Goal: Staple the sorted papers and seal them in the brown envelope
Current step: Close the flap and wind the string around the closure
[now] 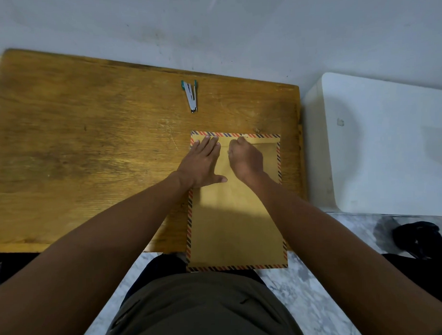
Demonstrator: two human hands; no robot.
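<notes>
Envelope (235, 217) lies on the tabletop (89, 152), near edge overhanging. I see my left hand (202, 165) flat, fingers together; right hand (246, 159) curled, pressing the flap. Stapler (191, 95) sits beyond.

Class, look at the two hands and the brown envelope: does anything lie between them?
Nothing visible does. The left hand lies flat on the brown envelope near its top edge, and the right hand presses there beside it. The stapler lies apart, farther back on the table.
</notes>
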